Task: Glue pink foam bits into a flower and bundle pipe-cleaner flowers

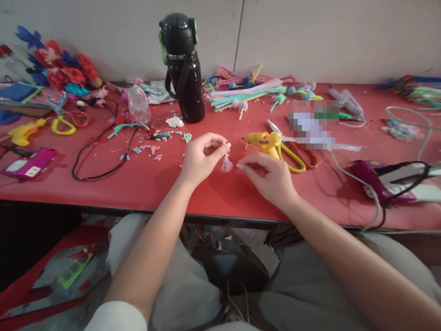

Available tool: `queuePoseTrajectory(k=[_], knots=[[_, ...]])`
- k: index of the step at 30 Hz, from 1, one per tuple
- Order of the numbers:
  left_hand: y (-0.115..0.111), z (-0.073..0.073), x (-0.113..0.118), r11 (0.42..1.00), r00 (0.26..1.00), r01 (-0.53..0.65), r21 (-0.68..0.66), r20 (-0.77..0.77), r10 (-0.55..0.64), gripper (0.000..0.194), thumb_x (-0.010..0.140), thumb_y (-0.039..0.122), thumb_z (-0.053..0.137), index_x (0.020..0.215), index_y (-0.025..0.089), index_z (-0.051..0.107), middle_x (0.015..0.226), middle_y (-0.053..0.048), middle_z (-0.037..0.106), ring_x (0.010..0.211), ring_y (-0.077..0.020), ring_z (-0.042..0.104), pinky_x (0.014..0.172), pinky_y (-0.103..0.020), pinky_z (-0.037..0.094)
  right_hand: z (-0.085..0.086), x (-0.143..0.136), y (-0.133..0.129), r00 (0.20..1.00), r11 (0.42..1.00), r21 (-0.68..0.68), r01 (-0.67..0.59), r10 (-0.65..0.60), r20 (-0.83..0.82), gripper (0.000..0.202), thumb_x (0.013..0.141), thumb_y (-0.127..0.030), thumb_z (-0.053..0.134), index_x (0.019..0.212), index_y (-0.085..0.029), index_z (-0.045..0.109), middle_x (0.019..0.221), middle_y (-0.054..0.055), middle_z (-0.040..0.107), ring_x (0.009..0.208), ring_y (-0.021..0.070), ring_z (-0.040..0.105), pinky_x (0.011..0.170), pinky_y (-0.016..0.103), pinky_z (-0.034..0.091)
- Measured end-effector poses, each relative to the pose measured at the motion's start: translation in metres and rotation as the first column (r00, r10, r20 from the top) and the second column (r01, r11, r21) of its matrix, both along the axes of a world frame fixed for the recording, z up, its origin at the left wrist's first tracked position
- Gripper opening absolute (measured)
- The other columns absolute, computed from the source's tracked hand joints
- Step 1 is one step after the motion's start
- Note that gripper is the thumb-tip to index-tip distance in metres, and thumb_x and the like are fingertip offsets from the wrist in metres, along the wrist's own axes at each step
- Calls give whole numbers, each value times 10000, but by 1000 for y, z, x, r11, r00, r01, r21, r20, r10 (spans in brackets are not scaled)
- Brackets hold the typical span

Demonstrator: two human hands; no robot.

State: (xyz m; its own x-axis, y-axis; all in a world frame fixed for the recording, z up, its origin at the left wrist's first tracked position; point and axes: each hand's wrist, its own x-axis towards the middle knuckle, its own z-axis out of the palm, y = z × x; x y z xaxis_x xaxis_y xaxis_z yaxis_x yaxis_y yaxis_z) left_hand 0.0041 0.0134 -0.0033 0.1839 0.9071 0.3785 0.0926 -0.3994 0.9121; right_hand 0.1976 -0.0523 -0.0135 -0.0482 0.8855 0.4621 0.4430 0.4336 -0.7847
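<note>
My left hand [204, 156] pinches the top of a small pink fuzzy piece [225, 164] between thumb and fingertips. The piece looks like a tiny flower with its frilled end hanging down over the red table. My right hand [270, 177] is just to the right of it, apart from it, with thumb and forefinger brought close together. Whether anything tiny is in that pinch I cannot make out. Behind my right hand lie a yellow glue gun [260, 139] and scissors [292, 154] with yellow and red handles.
A tall black bottle [188, 82] stands behind my left hand. Bundled pipe cleaners [246, 94] lie along the wall. Cut scraps [151, 151], a black cord [99, 178] and a clear bottle [138, 105] are at left. Purple power strips [29, 163] sit at both sides; a blurred-out object is at right.
</note>
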Motion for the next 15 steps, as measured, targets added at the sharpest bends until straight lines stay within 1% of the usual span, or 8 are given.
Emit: queuePoseTrajectory(k=[2,4,7,11,15], knots=[[-1,-1,0,1000,1000,6,-8,-3,-6,221,847,378,814,876,192,697,808,-43,788,760,-180,777,704,-272,617,1,0,0,999,998,64,7,-10,43,62,910,-224,729,854,-227,754,881,32,794,797,187,726,673,311,581],[-1,-1,1,1000,1000,11,-14,-5,-12,209,850,367,808,872,193,696,804,-43,785,765,-184,777,704,-275,615,2,-1,0,998,997,73,3,-8,67,73,919,-217,714,855,-227,748,878,32,789,788,184,716,665,309,572],[-2,-1,1,1000,1000,11,-12,-14,-11,203,852,362,809,873,192,700,811,-44,785,776,-188,778,704,-275,609,2,0,1,995,997,71,-27,20,101,109,962,-224,656,907,-230,750,915,43,789,821,194,720,713,335,581],[-3,-2,2,999,999,30,-29,-12,-31,213,856,373,807,875,188,703,809,-43,782,761,-179,769,711,-276,608,1,0,2,989,991,125,-55,38,140,127,981,-202,630,914,-234,733,918,41,775,843,197,707,774,358,578],[-3,-3,2,997,998,60,-57,-2,-60,252,845,405,820,874,185,699,818,-45,781,764,-177,768,724,-277,613,0,1,2,990,987,149,-56,36,138,100,968,-171,655,904,-232,703,884,25,744,794,177,671,723,325,553]])
